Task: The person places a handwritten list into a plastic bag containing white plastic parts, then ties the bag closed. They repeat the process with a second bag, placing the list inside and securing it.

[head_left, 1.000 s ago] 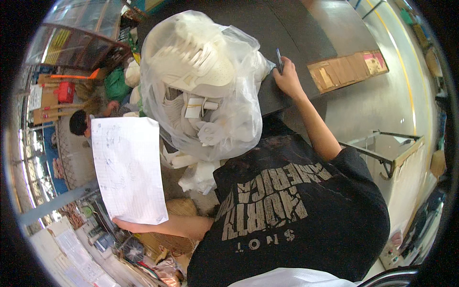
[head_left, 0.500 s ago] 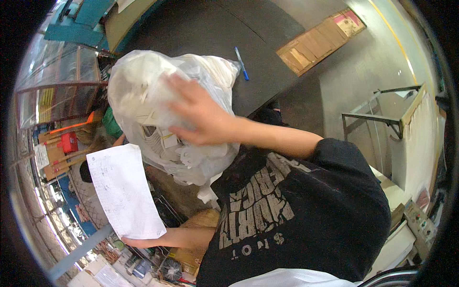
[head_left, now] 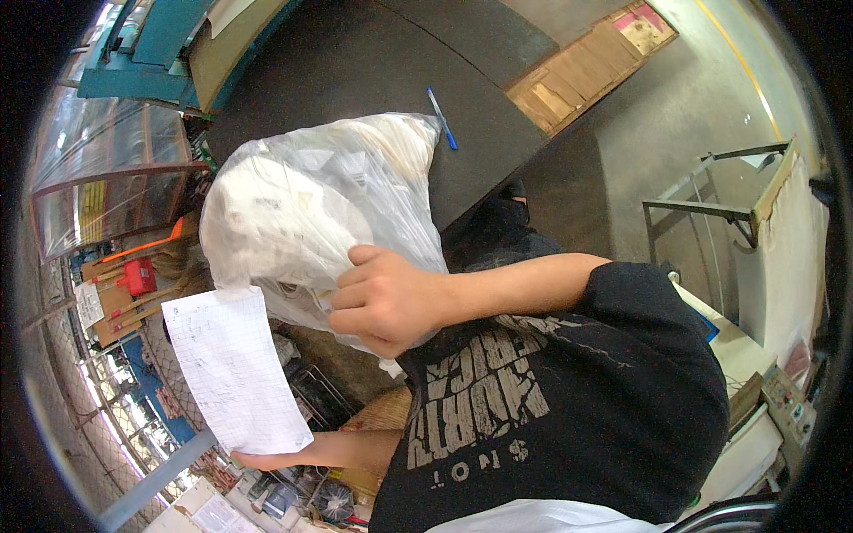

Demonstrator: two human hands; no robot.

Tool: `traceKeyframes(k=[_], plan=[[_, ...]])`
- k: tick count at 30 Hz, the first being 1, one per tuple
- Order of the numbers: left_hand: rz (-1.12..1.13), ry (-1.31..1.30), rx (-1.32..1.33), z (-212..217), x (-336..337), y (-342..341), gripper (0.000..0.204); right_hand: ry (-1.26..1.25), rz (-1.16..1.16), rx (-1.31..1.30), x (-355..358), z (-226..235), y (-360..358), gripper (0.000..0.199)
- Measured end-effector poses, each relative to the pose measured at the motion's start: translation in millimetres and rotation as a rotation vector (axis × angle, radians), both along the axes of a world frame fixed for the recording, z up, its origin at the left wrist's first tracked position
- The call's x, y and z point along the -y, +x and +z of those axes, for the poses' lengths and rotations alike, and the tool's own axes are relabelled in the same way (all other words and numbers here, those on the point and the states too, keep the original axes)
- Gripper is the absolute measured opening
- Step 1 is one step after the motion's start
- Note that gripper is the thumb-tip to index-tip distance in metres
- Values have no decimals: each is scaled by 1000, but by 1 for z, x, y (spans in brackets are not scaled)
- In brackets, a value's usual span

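Observation:
A clear plastic bag (head_left: 293,204), stuffed with pale white items I cannot make out, rests at the near edge of a black tabletop (head_left: 355,62). My right hand (head_left: 386,298) is closed in a fist at the bag's near side, bunching the plastic. In my left hand (head_left: 267,457), lower down, is a white sheet of paper (head_left: 233,369) with faint handwriting, pinched by its bottom end. The sheet's top end overlaps the bag's lower left side. A blue pen (head_left: 442,118) lies on the tabletop, right of the bag.
A brown cardboard piece (head_left: 586,75) is at the table's right edge. Farther right stands a metal-framed stand (head_left: 711,209). Teal metal machinery (head_left: 142,53) rises at the upper left. A red box (head_left: 138,276) and cluttered shelves line the left side.
My right hand has come down from the bag's upper part to its near side and closed. The bag's top has sunk and its plastic is pulled smoother. My left hand still holds the paper.

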State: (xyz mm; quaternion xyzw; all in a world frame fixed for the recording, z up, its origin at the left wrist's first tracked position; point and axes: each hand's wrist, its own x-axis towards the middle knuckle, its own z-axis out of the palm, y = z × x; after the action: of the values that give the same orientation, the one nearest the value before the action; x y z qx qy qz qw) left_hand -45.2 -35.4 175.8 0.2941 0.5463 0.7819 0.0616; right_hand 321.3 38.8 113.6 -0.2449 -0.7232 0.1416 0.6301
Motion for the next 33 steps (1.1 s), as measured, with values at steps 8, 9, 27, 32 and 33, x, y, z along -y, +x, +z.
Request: traceKeyframes(k=[8,9,27,32,33], plan=[[-387,343,231,-19,5,-28,28,-223,159,55,27,-4,35,17],[-561,444,333,-23,5,-32,27,-279,181,78,30,-4,41,16],[137,196,-114,-20,-20,-12,32,-542,246,183,20,-15,40,7],[529,117,-661,6,-14,26,37,-589,352,31,7,-10,56,12],[525,170,-627,6,-16,33,39,-598,355,31,5,-7,60,14]])
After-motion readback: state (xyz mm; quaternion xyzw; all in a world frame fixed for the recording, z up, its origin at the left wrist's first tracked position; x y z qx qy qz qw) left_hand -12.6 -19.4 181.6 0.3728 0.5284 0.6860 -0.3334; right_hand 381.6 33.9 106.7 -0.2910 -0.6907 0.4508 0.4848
